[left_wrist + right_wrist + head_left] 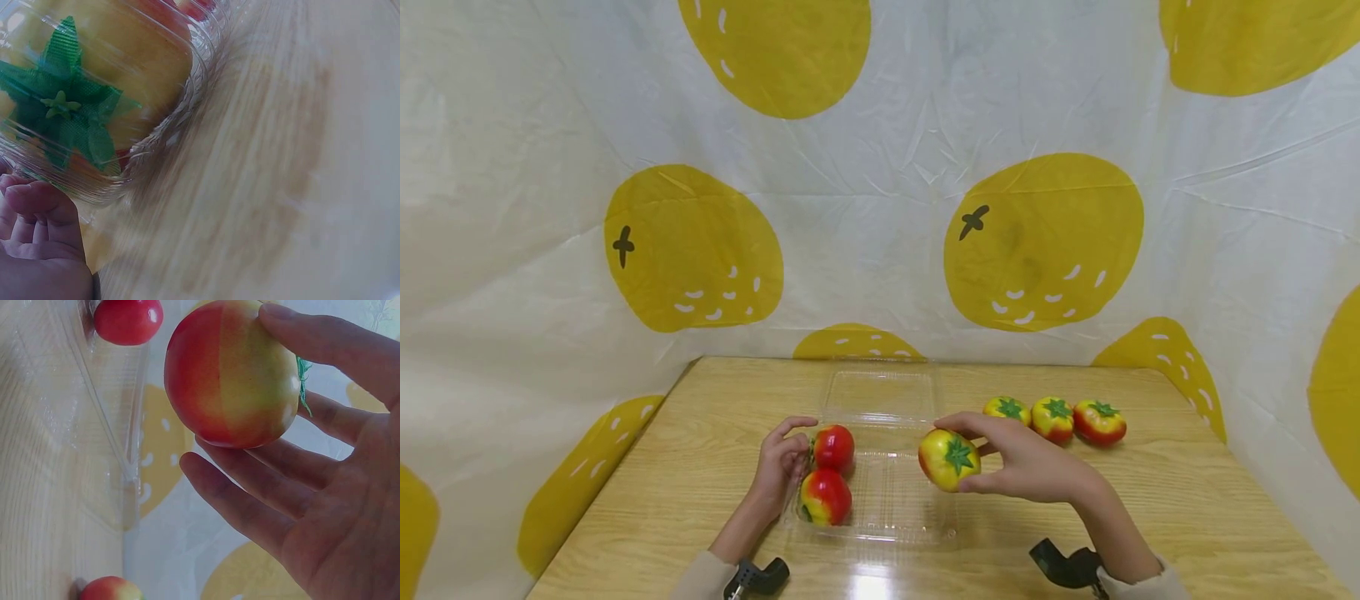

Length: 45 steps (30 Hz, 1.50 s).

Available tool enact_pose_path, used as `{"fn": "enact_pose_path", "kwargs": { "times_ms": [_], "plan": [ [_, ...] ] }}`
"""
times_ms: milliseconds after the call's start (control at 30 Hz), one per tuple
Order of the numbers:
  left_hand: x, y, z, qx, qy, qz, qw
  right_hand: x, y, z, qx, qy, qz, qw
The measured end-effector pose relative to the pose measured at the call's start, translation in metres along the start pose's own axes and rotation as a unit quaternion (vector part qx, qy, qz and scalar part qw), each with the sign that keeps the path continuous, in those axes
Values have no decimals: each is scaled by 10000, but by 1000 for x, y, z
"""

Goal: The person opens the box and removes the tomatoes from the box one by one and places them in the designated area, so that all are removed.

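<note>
My right hand pinches a red-and-yellow toy tomato with a green leafy top, holding it above the right part of a clear plastic clamshell container. In the right wrist view, the thumb and fingers span this tomato. Two more toy tomatoes, a rear one and a front one, sit along the container's left side. My left hand is at that left edge, its curled fingers holding the container wall. Through the plastic, the left wrist view shows a tomato's green leaves.
The container's clear lid lies opened back toward the curtain. Three toy tomatoes stand in a row at the back right, the rightmost tomato showing most red. Everything rests on a wooden table.
</note>
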State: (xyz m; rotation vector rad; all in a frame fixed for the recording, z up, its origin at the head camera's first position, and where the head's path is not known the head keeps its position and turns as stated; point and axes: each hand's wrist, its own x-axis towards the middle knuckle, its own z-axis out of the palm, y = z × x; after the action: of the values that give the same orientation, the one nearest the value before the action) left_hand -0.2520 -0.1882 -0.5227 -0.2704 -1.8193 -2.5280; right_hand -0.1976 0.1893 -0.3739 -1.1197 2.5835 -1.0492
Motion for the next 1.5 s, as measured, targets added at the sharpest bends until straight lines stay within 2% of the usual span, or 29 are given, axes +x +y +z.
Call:
{"fn": "enact_pose_path", "kwargs": {
  "times_ms": [333, 567, 800, 1133, 1300, 1500],
  "plan": [
    [1, 0, -2, 33, -45, 2, 10000, -2, 18, 0, 36, 47, -3, 10000],
    [2, -1, -3, 37, -69, -4, 10000, -6, 34, -6, 219, 25, 320, 9992],
    [1, 1, -1, 13, -14, -20, 10000, -13, 48, -15, 261, 114, 339, 9990],
    [1, 0, -1, 9, -36, 22, 10000, -22, 63, -25, 463, 57, 619, 9970],
    [1, 0, -1, 39, -21, 18, 10000, -26, 68, -28, 676, 79, 577, 9960],
    [1, 1, -1, 30, -21, -11, 10000, -31, 77, -32, 594, 143, 579, 9965]
  ]
}}
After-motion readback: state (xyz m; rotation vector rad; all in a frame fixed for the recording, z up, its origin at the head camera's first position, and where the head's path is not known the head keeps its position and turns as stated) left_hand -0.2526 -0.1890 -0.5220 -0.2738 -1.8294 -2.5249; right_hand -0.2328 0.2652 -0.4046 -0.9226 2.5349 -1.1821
